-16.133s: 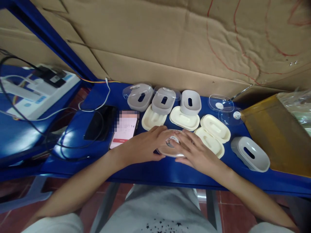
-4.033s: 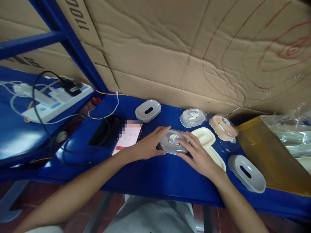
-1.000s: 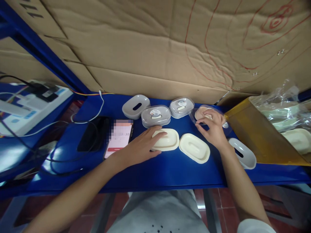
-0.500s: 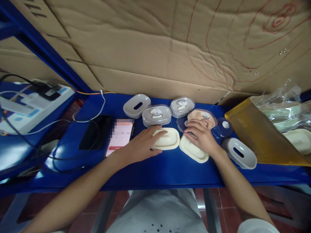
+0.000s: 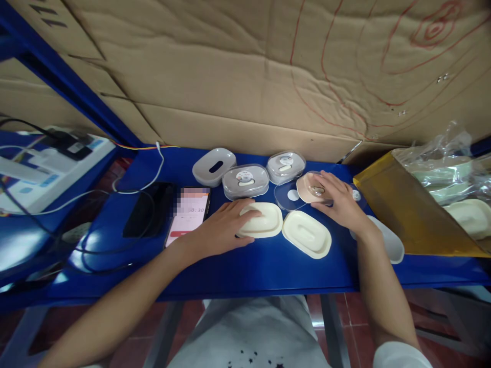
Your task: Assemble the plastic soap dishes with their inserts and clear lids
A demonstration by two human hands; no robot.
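My left hand [image 5: 229, 225] curves round the left end of a cream oval dish [image 5: 266, 220], a finger over its top and the thumb by its near edge. To the right lies another cream oval dish [image 5: 308, 234], untouched and showing a long raised or sunken middle. My right hand [image 5: 335, 197] is closed over the right side of a peach oval dish [image 5: 306, 188], thumb at its near edge. Something clear covers part of that dish; my fingers hide the rest. A clear oval lid [image 5: 283, 196] with a round white sticker lies to its left.
Grey oval boxes [image 5: 245, 182] stand at the back, some under clear lids. Another grey box [image 5: 389, 245] sits by my right forearm. A phone [image 5: 187, 217] and black flat object [image 5: 148, 209] lie left, among cables. An open carton [image 5: 383, 204] holds bagged dishes at right.
My right hand has left the right cream dish and moved right and slightly back onto the peach dish, which has shifted and tilted. My left hand stays on the left cream dish.
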